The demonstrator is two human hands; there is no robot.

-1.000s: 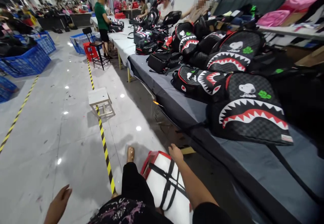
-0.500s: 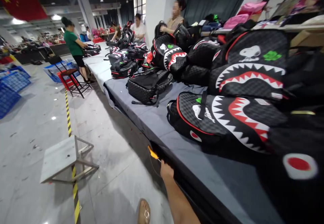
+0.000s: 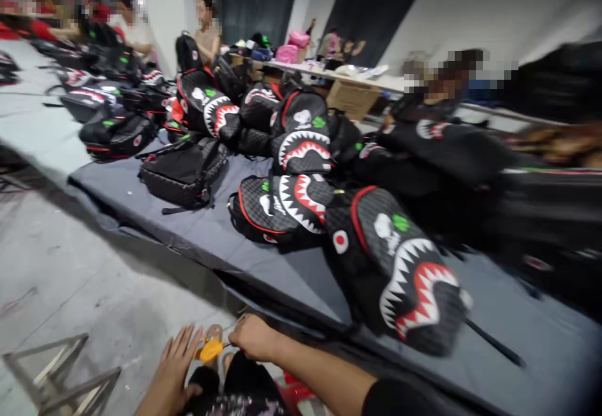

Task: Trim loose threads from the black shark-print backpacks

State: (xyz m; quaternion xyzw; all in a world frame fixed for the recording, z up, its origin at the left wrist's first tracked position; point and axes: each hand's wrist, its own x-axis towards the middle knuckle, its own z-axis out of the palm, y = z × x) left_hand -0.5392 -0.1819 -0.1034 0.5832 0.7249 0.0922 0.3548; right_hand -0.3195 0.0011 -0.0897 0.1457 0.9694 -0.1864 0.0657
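Backpacks (image 3: 402, 268) are heaped on the table (image 3: 301, 268), beside pale floor (image 3: 117, 278); the orange tool (image 3: 211, 349), pinched by the right hand (image 3: 254, 337), is pointed lengthwise toward the spread left hand (image 3: 172, 369).

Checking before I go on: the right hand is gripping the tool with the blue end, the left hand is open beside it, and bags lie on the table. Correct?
The end of the tool is orange, not blue, as the head view shows. The right hand does grip it, the left hand is open beside it.

Pale floor (image 3: 113, 278), white pillar (image 3: 164, 2), dark curtains (image 3: 251, 8), pale wall (image 3: 470, 21), long table (image 3: 291, 275) under grey cloth
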